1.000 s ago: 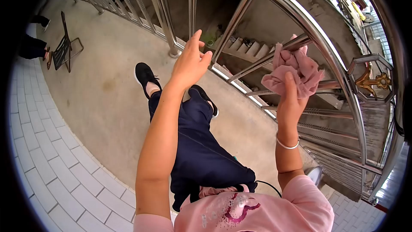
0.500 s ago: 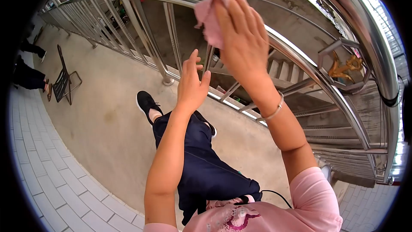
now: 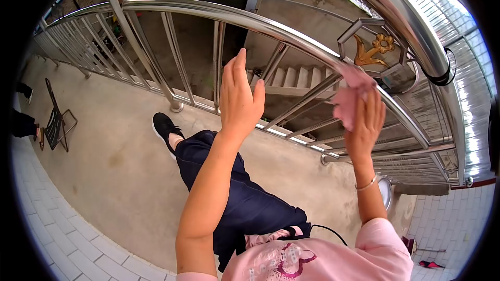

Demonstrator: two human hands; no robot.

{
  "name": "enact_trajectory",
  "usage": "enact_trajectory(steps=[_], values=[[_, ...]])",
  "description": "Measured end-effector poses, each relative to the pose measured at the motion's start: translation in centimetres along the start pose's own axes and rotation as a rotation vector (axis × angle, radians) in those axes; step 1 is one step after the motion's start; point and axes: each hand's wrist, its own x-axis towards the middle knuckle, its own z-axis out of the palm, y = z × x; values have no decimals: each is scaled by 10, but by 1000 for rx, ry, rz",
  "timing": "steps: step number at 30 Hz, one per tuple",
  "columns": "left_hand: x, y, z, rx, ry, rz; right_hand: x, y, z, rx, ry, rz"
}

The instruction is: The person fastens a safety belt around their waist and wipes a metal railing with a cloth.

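A pink cloth [image 3: 350, 96] lies under the fingers of my right hand [image 3: 367, 122], pressed against the lower rail of the stainless steel railing [image 3: 250, 18]. The fingers are nearly straight and partly cover the cloth, which hangs past the rail on the left. My left hand [image 3: 240, 96] is raised in front of the upright bars with its fingers stretched out and thumb apart. It holds nothing. A gold flower ornament [image 3: 376, 49] in a metal hexagon frame sits just above my right hand, below the thick top handrail [image 3: 411, 15].
A folding chair [image 3: 56, 119] stands at the left, with a person's legs [image 3: 23, 124] beside it. Beyond the railing, concrete stairs [image 3: 302, 78] and a lower floor show. A metal basin [image 3: 384, 192] rests near the right end. Black cord loops round the handrail [image 3: 442, 75].
My right hand and the pink cloth have moved right and down along the rail, close to the flower ornament. My left hand stays raised, and the whole view has shifted.
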Motion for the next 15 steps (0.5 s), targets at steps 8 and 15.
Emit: enact_trajectory(steps=[8,15], values=[[9,0,39,-50,-66,40,-41,66,-26,-57,85,162],[20,-3,63,-180,-143,-207,18,-20,27,239,92,-19]])
